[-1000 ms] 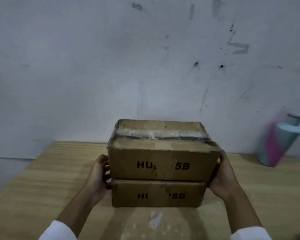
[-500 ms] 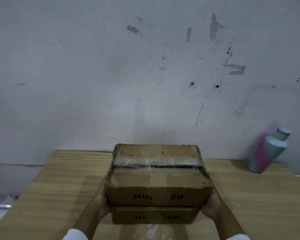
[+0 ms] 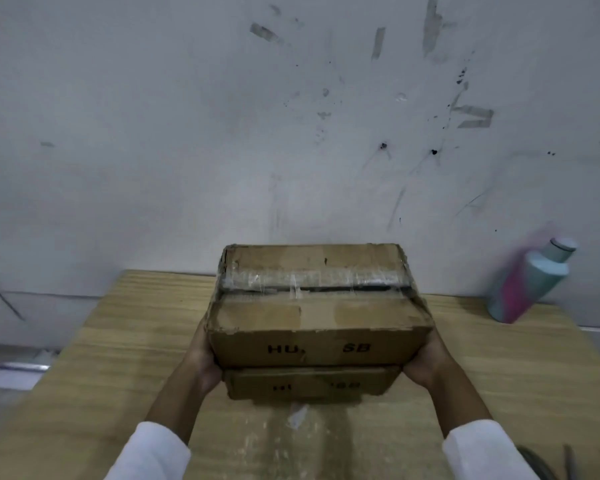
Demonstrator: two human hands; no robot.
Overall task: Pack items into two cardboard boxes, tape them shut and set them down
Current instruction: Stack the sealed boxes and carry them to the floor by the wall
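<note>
Against the scuffed grey wall [image 3: 153, 133], a wooden table [image 3: 101, 358] is seen, and above its near half two cardboard boxes are held stacked. The upper box [image 3: 319, 320] is set squarely on the lower box [image 3: 309, 382]; both are closed, and clear tape [image 3: 312, 278] is laid across the top seam of the upper one. A pink and teal bottle [image 3: 530, 282] is noted at the far right of the table, well apart from the stack.

The left hand [image 3: 201, 362] is pressed to the left end of the stack and the right hand [image 3: 426, 362] to the right end, at the level where the boxes meet, so that the stack is clamped between the palms. The fingers are hidden behind the cardboard; whether they are curled round it cannot be told.

Compared with a second ago, the hands are placed lower on the stack and more of the upper box's top is shown. Packing and taping are judged complete — only the setting down is judged outstanding. Whether the lower box is resting on the table cannot be told.
</note>
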